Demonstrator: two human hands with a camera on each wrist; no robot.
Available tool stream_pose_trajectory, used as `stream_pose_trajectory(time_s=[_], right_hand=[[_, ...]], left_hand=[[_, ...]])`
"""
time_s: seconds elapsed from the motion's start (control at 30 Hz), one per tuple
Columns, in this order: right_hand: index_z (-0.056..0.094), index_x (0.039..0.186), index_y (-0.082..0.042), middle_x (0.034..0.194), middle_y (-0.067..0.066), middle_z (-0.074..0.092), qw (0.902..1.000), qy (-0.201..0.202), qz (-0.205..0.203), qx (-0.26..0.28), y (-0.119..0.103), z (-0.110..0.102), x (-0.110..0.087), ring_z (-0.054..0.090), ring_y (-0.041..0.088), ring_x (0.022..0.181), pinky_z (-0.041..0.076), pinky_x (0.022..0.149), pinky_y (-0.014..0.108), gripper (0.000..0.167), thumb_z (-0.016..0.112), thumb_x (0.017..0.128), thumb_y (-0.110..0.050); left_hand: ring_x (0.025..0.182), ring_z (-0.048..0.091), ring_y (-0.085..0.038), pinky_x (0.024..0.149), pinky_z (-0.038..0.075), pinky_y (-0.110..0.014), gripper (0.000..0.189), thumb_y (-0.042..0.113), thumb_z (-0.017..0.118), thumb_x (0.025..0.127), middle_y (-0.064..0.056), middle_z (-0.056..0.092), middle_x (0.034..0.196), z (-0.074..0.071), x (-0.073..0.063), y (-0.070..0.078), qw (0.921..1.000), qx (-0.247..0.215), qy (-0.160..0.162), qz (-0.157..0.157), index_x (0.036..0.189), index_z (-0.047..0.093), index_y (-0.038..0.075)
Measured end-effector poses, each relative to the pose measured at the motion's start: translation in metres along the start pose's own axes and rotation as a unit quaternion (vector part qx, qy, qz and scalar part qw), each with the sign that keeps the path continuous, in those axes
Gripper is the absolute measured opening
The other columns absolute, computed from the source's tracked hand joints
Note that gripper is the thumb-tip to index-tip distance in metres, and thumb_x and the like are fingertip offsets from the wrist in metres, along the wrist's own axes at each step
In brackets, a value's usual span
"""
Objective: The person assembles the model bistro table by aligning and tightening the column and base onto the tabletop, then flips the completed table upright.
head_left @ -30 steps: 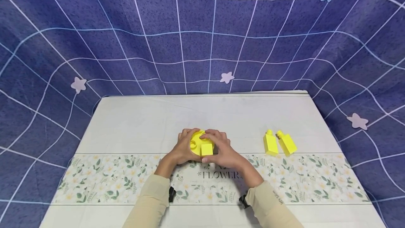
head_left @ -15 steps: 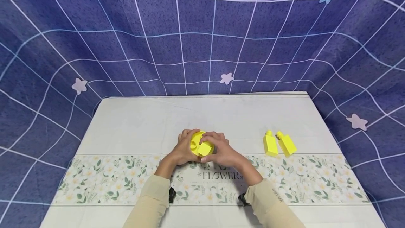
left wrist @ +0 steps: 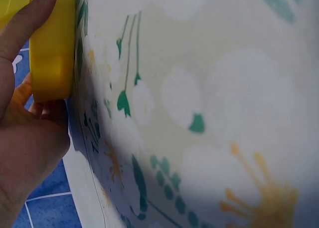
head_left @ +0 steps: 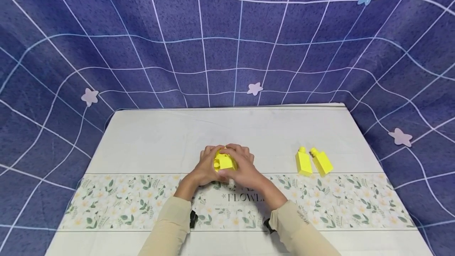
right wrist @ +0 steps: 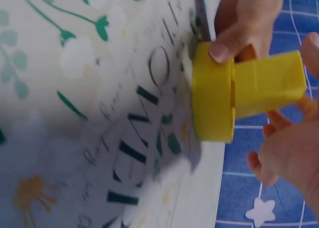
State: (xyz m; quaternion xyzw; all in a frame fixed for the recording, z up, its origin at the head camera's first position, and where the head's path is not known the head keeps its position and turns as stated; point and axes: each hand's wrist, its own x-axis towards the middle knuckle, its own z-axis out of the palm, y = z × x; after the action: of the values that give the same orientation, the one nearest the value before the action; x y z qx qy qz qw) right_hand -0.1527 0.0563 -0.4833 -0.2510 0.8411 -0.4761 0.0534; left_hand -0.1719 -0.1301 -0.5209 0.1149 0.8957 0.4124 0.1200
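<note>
A round yellow disc with raised round sockets lies flat on the tablecloth, between both hands. My left hand grips its rim from the left, the thumb pressed on the side wall, as the left wrist view also shows. A rectangular yellow block stands upright on the disc, its lower end against the disc's top. My right hand curls its thumb and fingers round the block. How the block joins the disc is hidden. Part of the disc is covered by the hands in the head view.
Two yellow blocks with threaded round necks, a left one and a right one, lie on the table to the right. A white tablecloth with a flowered band covers the table. A blue curtain hangs behind and at both sides.
The block has turned and shifted slightly left on the disc. My right hand has moved left with it, its wrist turning. My left hand keeps its hold on the disc.
</note>
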Motion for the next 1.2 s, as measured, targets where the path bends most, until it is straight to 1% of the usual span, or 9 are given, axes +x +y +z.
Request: stream_pose_trajectory(time_s=[0.17, 0.33, 0.43, 0.57, 0.77, 0.83, 1.0, 1.1, 1.2], right_hand=[[0.057, 0.136, -0.025, 0.154, -0.008, 0.029, 0.9987, -0.047, -0.007, 0.019, 0.003, -0.007, -0.001, 0.021, 0.021, 0.132, 0.016, 0.103, 0.053, 0.047, 0.065, 0.09, -0.021], [0.059, 0.133, -0.02, 0.153, 0.001, 0.033, 0.9979, -0.057, -0.013, 0.028, 0.005, -0.008, 0.0, 0.026, 0.032, 0.13, 0.018, 0.099, 0.051, 0.043, 0.064, 0.091, -0.02], [0.063, 0.128, -0.016, 0.149, 0.004, 0.039, 0.9992, -0.032, -0.019, 0.016, 0.005, -0.006, 0.002, 0.03, 0.034, 0.126, 0.018, 0.096, 0.048, 0.042, 0.07, 0.087, -0.021], [0.065, 0.12, -0.013, 0.14, 0.003, 0.047, 0.9992, 0.025, -0.02, -0.025, 0.007, 0.0, 0.006, 0.033, 0.026, 0.12, 0.019, 0.094, 0.047, 0.039, 0.074, 0.084, -0.026], [0.056, 0.107, -0.011, 0.12, 0.0, 0.052, 0.9908, 0.09, -0.004, -0.1, 0.009, 0.007, 0.011, 0.036, 0.021, 0.105, 0.02, 0.09, 0.044, 0.036, 0.069, 0.086, -0.037], [0.055, 0.108, -0.011, 0.121, 0.0, 0.051, 0.9921, 0.086, 0.006, -0.091, 0.008, 0.006, 0.01, 0.035, 0.021, 0.106, 0.02, 0.09, 0.044, 0.037, 0.069, 0.086, -0.038], [0.059, 0.117, -0.017, 0.136, 0.004, 0.044, 0.9983, 0.044, 0.037, -0.002, 0.009, -0.006, 0.003, 0.029, 0.021, 0.119, 0.021, 0.097, 0.048, 0.037, 0.072, 0.086, -0.032], [0.061, 0.114, -0.021, 0.137, 0.002, 0.044, 0.997, 0.048, 0.055, 0.026, 0.011, -0.01, 0.001, 0.029, 0.021, 0.122, 0.024, 0.101, 0.054, 0.032, 0.073, 0.086, -0.027], [0.057, 0.107, -0.017, 0.13, -0.001, 0.048, 0.9941, 0.073, 0.077, 0.024, 0.013, -0.009, 0.001, 0.031, 0.02, 0.117, 0.026, 0.101, 0.053, 0.03, 0.073, 0.085, -0.029]], left_hand=[[0.115, 0.028, -0.017, 0.099, 0.037, -0.042, 0.116, 0.027, 0.096, 0.05, 0.002, 0.035, 0.133, 0.001, 0.0, -0.001, 1.0, 0.0, 0.005, 0.0, 0.148, 0.033, 0.03], [0.114, 0.028, -0.017, 0.098, 0.037, -0.041, 0.116, 0.029, 0.096, 0.05, 0.002, 0.035, 0.133, 0.002, 0.0, -0.001, 1.0, -0.001, 0.004, 0.0, 0.147, 0.034, 0.03], [0.114, 0.028, -0.017, 0.098, 0.036, -0.04, 0.115, 0.031, 0.096, 0.05, 0.002, 0.034, 0.133, 0.002, 0.0, 0.0, 1.0, 0.003, 0.0, 0.002, 0.147, 0.034, 0.03], [0.113, 0.028, -0.017, 0.096, 0.036, -0.04, 0.112, 0.032, 0.095, 0.051, 0.003, 0.034, 0.133, 0.003, 0.001, -0.001, 1.0, 0.006, -0.002, 0.005, 0.145, 0.035, 0.031], [0.114, 0.028, -0.017, 0.095, 0.038, -0.038, 0.111, 0.033, 0.094, 0.051, 0.003, 0.034, 0.133, 0.005, 0.002, -0.001, 1.0, 0.008, -0.002, 0.004, 0.145, 0.036, 0.029], [0.114, 0.028, -0.017, 0.096, 0.038, -0.038, 0.112, 0.034, 0.095, 0.05, 0.001, 0.035, 0.134, 0.006, 0.002, -0.001, 1.0, 0.007, -0.002, 0.004, 0.146, 0.036, 0.028], [0.114, 0.029, -0.017, 0.096, 0.037, -0.038, 0.116, 0.034, 0.096, 0.049, 0.002, 0.034, 0.135, 0.004, 0.001, 0.0, 0.9999, 0.016, -0.002, -0.003, 0.147, 0.034, 0.028], [0.114, 0.029, -0.017, 0.096, 0.038, -0.038, 0.117, 0.033, 0.096, 0.049, 0.002, 0.034, 0.135, 0.002, 0.001, 0.0, 0.9998, 0.018, 0.002, -0.009, 0.147, 0.034, 0.028], [0.114, 0.029, -0.017, 0.097, 0.037, -0.037, 0.116, 0.033, 0.096, 0.049, 0.002, 0.034, 0.135, 0.003, 0.001, 0.0, 0.9998, 0.017, 0.003, -0.013, 0.147, 0.034, 0.028]])
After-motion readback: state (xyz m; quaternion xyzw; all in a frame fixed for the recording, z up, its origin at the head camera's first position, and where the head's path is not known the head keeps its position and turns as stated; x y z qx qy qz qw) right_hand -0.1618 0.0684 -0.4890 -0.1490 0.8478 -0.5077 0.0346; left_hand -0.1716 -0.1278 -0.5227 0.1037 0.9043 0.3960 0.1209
